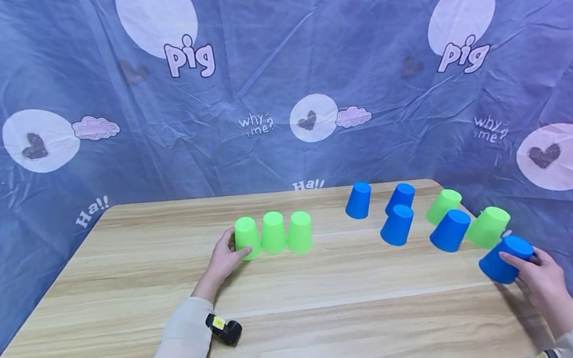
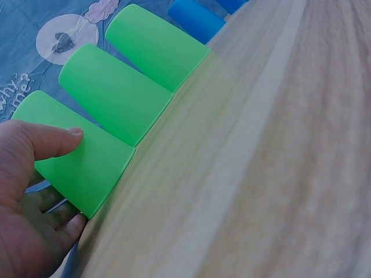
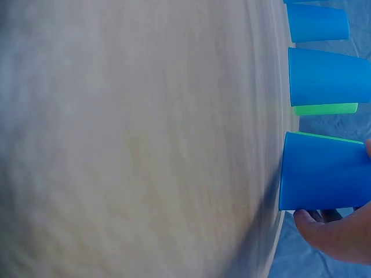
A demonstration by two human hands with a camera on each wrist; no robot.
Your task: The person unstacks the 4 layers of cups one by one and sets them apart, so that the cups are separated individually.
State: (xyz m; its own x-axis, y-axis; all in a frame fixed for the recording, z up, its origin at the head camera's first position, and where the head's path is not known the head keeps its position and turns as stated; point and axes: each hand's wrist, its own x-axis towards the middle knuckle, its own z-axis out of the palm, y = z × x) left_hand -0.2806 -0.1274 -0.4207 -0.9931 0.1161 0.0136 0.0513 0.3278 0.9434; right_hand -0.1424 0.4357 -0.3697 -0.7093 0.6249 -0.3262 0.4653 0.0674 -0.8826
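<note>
Three upside-down green cups stand side by side in a row at the middle of the table. My left hand (image 1: 225, 254) holds the leftmost green cup (image 1: 247, 237), thumb across its near side and fingers around its outer side. Beside it stand the middle green cup (image 1: 273, 232) and the right green cup (image 1: 299, 232). At the table's right edge my right hand (image 1: 541, 276) grips an upside-down blue cup (image 1: 503, 262) from its right side. In the right wrist view, this blue cup (image 3: 324, 172) has its wide rim right at the tabletop, and the hand is partly cut off.
Behind the held blue cup stand two green cups, a nearer one (image 1: 488, 228) and a farther one (image 1: 443, 207). Several blue cups, including one (image 1: 451, 231) near them, are spread over the right back of the wooden table (image 1: 329, 312). A printed blue cloth (image 1: 258, 90) hangs behind.
</note>
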